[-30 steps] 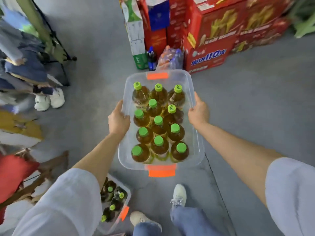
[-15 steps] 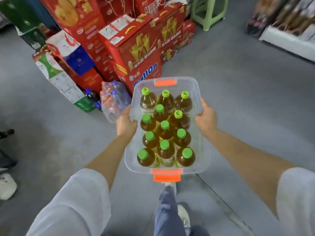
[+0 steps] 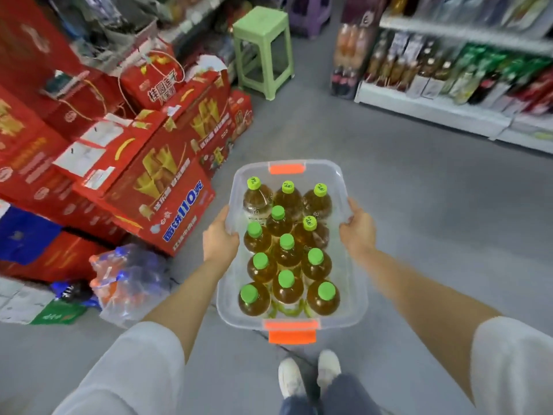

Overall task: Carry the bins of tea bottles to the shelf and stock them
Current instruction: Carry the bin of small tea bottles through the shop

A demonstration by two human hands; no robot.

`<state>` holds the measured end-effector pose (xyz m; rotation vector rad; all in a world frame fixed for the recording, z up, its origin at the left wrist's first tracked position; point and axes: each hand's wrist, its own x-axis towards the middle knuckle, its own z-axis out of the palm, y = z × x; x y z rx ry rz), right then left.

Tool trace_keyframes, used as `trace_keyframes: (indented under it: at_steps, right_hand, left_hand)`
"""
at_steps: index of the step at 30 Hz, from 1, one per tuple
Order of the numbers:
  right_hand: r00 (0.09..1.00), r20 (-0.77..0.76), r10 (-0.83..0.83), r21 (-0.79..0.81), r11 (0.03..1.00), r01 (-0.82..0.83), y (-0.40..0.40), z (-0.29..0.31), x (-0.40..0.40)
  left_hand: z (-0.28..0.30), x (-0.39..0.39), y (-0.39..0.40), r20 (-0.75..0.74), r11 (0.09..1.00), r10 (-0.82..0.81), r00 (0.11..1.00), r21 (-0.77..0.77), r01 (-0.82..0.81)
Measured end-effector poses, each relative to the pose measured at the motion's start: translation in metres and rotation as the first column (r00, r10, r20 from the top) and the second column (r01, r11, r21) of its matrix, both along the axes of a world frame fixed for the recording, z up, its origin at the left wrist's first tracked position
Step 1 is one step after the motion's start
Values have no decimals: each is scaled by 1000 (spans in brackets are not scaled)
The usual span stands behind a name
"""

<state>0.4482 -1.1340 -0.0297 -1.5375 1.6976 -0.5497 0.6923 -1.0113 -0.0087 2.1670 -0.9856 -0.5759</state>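
A clear plastic bin [image 3: 353, 298] with orange latches at both ends is carried in front of me, above the grey floor. Several amber tea bottles [image 3: 287, 250] with green caps stand upright inside it. My left hand [image 3: 220, 239] grips the bin's left rim, thumb over the edge. On the opposite rim, my right hand [image 3: 357, 232] grips the same way. A white shelf [image 3: 434, 107] stocked with drink bottles runs along the upper right.
Stacked red cartons [image 3: 143, 163] crowd the left side, with a shrink-wrapped bottle pack [image 3: 131, 280] on the floor beside them. A green plastic stool [image 3: 263, 52] stands ahead, a purple one behind it. Open grey floor lies between me and the shelf.
The view has swung right as I walk with the bin. The clothes rack and second bin on the floor have dropped out of sight; the drink shelf and stool have come into view.
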Motion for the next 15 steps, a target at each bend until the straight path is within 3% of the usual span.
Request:
trace_keyframes:
  at_steps: [15]
  right_hand:
    - [990, 23, -137, 10, 991, 137, -307, -10, 52]
  left_hand:
    - [-21, 67, -339, -33, 996, -62, 998, 57, 64]
